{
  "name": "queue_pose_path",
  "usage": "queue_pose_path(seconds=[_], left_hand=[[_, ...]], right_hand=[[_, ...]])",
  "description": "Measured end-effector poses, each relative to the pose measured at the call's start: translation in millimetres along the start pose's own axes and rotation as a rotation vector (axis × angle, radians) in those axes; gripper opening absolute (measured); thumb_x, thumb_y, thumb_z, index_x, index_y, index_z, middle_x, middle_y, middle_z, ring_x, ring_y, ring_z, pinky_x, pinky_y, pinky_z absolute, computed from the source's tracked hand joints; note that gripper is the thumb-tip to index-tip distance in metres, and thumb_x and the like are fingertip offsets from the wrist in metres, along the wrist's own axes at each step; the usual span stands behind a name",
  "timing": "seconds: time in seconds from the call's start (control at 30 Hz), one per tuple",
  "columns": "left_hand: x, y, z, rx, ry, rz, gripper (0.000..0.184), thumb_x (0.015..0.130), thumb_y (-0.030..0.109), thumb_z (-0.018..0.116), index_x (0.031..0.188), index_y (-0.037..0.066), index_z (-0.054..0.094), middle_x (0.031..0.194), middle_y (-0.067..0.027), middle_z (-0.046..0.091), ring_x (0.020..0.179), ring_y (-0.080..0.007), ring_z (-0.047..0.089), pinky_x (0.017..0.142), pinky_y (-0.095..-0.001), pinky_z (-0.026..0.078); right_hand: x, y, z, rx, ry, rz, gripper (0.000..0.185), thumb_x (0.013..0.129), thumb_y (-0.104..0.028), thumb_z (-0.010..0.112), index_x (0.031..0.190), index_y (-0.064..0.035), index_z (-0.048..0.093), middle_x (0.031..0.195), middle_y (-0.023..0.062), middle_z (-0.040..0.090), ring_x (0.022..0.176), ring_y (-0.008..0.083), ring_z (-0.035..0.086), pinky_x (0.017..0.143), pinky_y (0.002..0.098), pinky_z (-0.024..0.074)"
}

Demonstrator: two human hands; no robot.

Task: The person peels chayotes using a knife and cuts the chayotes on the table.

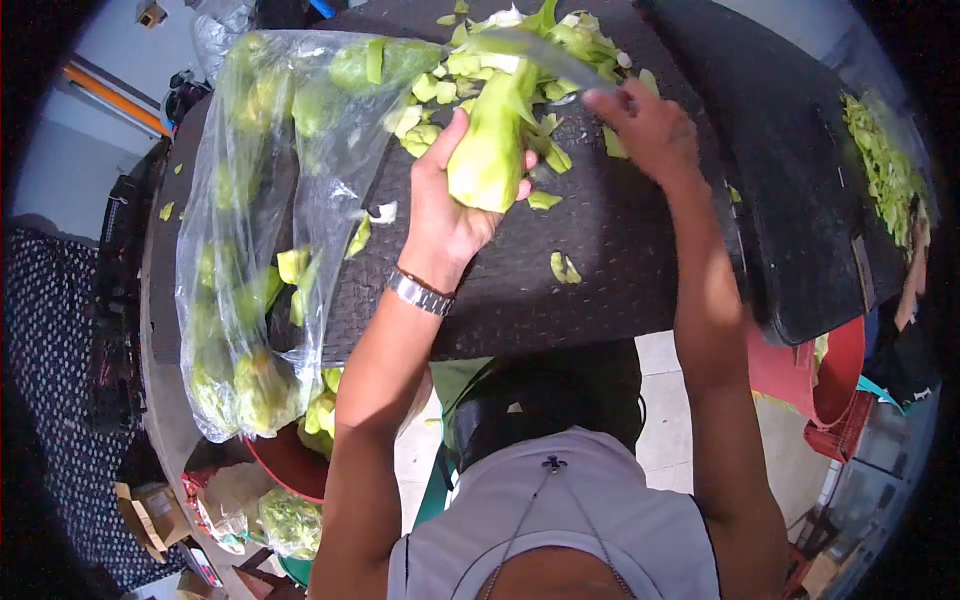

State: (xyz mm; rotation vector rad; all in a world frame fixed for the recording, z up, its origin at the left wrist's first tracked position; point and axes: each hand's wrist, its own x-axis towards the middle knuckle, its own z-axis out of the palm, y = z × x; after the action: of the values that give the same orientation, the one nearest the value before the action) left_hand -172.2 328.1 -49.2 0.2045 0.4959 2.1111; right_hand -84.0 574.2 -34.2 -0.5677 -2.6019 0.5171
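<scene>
My left hand [455, 220] is wrapped around a long, pale green peeled fruit [487, 155] that looks like a green papaya, held up over the dark table. In my right hand [650, 130] is a knife [550, 62], its blade blurred by motion and reaching left across the upper part of the fruit. A strip of flesh stands up near the fruit's top. Behind and around it lies a pile of green and white cuttings [590, 45].
A clear plastic bag [335, 130] of whole green fruits lies along the table's left side. Scraps [565, 268] dot the dark tabletop [600, 310]. Red tubs [840, 370] stand below at both sides. More green shreds [885, 180] sit at the far right.
</scene>
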Motion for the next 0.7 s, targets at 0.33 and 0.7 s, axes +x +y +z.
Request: queue_pose_path(seconds=[0.33,0.7], left_hand=[[6,2,7,0.177,0.389,0.233,0.048,0.106,0.046,0.051,0.133,0.007,0.059,0.106,-0.0082,0.072,0.093,-0.0242,0.069,0.082,-0.0415,0.056],[3,2,1,0.037,0.225,0.083,0.056,0.102,0.056,0.048,0.118,0.004,0.060,0.095,-0.0167,0.066,0.084,-0.0303,0.067,0.076,-0.0432,0.056]], right_hand=[[-27,-51,5,0.201,-0.114,0.030,0.067,0.086,-0.075,0.062,0.094,-0.0083,0.068,0.084,0.0191,0.073,0.084,0.0425,0.072,0.076,0.0511,0.0557],[-61,-80,20,0.196,-0.058,-0.598,0.054,0.076,-0.050,0.087,0.096,-0.0068,0.060,0.066,-0.0002,0.063,0.056,0.0196,0.066,0.051,0.0330,0.0505]])
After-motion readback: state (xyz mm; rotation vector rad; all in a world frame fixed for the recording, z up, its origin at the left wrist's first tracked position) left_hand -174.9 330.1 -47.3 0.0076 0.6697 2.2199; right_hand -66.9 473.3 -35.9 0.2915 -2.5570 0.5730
